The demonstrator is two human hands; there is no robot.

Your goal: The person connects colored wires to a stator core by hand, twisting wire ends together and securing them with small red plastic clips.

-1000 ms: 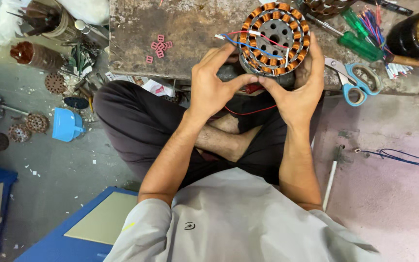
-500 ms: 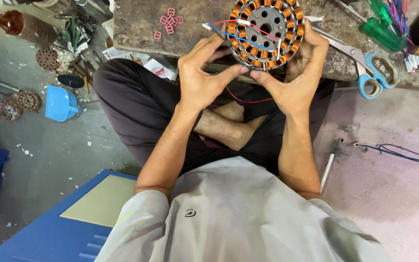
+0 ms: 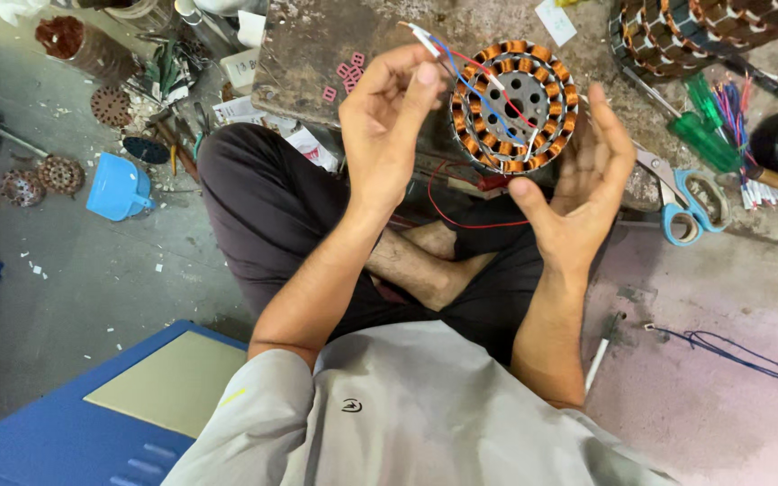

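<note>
A round motor stator [image 3: 515, 103] with copper coils around its rim is held up over my lap, in front of the worn workbench slab [image 3: 308, 54]. My right hand [image 3: 578, 189] supports it from the right and below, thumb on the lower rim and fingers spread behind its right side. Above and to the stator's left, my left hand [image 3: 389, 126] pinches the blue, red and white lead wires [image 3: 447, 58] that run out of it. A thin red wire [image 3: 461, 216] loops down below the stator.
Blue-handled scissors [image 3: 691, 202], green screwdrivers [image 3: 709, 126] and a second wound stator [image 3: 677, 36] lie on the bench to the right. Small pink pieces [image 3: 344, 76] sit on the slab. A blue scoop [image 3: 119, 189], metal discs [image 3: 60, 171] and a blue box [image 3: 65, 432] are on the floor left.
My left hand has left the stator's rim and now pinches the leads, drawn up to the left. My right hand's fingers have spread open along the right side.
</note>
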